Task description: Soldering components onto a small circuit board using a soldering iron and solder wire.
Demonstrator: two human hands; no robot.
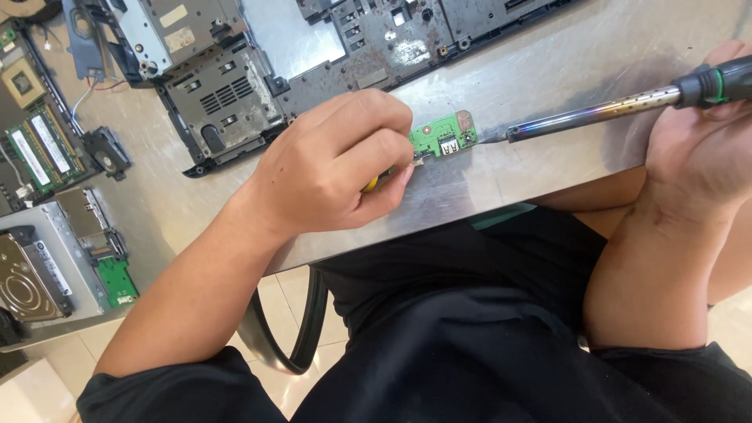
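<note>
I see my left hand curled into a loose fist on the metal table, fingers pressed together around a small yellow-handled tool whose metal tip pokes out toward the small green circuit board. That board lies flat just beyond my knuckles, close to the table's near edge, with a silver port mounted on its lower side. My right hand is wrapped shut around the dark grip of a soldering iron; its long barrel, perforated near the handle and heat-blued lower down, slants left, and its tip sits at the board's right edge. Nothing lies between iron and board.

Behind the board sprawls a dark grey plastic laptop shell, ribbed and vented. To the far left I see a board with green memory sticks, and nearer me a silver hard drive in its metal bracket. The tabletop is dull, scuffed steel.
</note>
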